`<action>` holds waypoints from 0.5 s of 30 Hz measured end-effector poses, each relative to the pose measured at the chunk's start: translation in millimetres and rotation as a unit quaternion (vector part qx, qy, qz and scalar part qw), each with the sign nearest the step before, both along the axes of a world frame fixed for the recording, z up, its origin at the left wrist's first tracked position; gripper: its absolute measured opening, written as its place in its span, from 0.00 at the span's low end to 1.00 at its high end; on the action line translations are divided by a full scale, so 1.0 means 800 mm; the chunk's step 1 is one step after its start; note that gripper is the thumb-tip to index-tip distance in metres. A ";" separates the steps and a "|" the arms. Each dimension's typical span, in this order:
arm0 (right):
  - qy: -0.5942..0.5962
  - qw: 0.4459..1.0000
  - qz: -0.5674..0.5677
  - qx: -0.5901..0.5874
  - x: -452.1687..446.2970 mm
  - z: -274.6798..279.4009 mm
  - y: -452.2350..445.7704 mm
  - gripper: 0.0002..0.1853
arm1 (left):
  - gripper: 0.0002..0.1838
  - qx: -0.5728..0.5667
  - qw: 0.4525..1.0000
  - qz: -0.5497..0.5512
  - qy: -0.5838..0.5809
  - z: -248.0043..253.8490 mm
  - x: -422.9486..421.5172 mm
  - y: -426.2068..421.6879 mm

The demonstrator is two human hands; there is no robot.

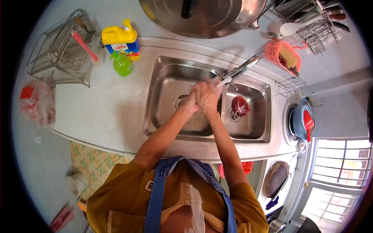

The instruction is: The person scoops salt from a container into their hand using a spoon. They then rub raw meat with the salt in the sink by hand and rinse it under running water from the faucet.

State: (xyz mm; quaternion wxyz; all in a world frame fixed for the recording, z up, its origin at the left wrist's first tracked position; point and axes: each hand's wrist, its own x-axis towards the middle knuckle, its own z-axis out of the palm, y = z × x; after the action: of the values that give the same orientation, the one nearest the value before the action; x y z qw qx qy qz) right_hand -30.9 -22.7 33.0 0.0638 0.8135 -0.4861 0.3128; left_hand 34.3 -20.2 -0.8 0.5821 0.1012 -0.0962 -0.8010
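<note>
Over the larger basin of the steel sink [157,97], my left hand [190,101] and my right hand [209,95] are clasped together, wet, with whitish foam or water on the skin. Both are directly below the spout of the chrome tap [244,68], and their fingertips are smeared by motion. The fingers of each hand close around the other, and I see no tool between them. In the smaller basin on the right lies a dark red bundle in a tied clear plastic bag [241,106], beside the drain.
A yellow-and-blue jug [120,40] and a green pump bottle [122,66] stand at the back left, near a wire dish rack [64,50]. Behind the sink is a large steel lid [210,19]. A pink basket [283,57] and a blue basin [301,120] are at right.
</note>
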 end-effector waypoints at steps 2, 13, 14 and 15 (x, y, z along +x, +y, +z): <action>-0.060 0.972 -0.121 0.193 -0.013 0.017 -0.015 0.11 | 0.08 0.018 0.999 0.004 -0.031 -0.007 -0.001 -0.004; -0.841 0.413 0.077 0.341 -0.021 -0.035 0.002 0.20 | 0.13 -0.284 0.445 0.125 -0.840 0.009 -0.020 -0.026; -0.826 0.406 0.112 0.374 -0.043 -0.076 -0.009 0.19 | 0.11 -0.279 0.367 0.077 -0.884 -0.007 -0.034 -0.024; -0.829 0.393 0.116 0.380 -0.047 -0.088 -0.012 0.19 | 0.11 -0.280 0.367 0.075 -0.884 -0.032 -0.048 -0.022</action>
State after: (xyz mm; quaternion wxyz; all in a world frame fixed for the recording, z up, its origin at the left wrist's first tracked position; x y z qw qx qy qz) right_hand -68.7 -32.6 -37.4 -0.7231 0.1410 -0.2685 0.6207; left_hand -3.9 -38.0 -26.2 0.2169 0.5899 -0.7663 -0.1334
